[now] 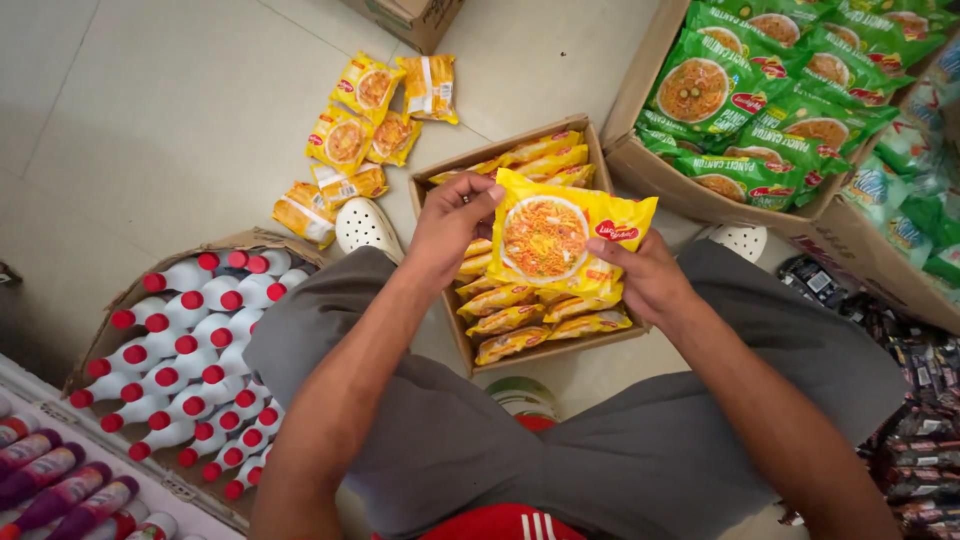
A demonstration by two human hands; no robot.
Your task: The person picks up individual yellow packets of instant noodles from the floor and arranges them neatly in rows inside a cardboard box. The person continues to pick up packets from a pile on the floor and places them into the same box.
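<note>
1. My left hand (452,225) and right hand (645,275) both clamp one yellow packet (560,238).
2. The packet hangs over the box (437,188) of packets.
3. Green packets (770,90) lie at 2 o'clock.

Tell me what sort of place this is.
Probably a small grocery shop or its stockroom: open cartons sit on the tiled floor, one of yellow noodle packets, one of green packets, one of red-capped white bottles. Both hands hold a yellow packet.
</note>
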